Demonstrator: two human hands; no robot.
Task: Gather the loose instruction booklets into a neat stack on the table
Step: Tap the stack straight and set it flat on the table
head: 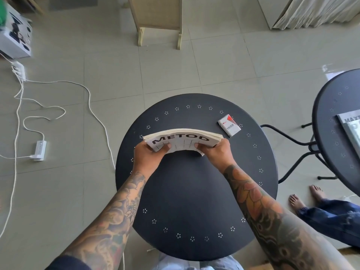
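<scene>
Pale floor tiles surround the round black table [194, 191] you stand over. Your left hand [149, 154] grips the left end of a stack of instruction booklets [183, 140], thumb on the "METOD" cover; your right hand [216, 151] clamps the right end. You hold the stack, bowed upward, toward the tabletop's far edge. Near the far-right edge, just beside the stack, lies a white-and-red pack [229, 125].
</scene>
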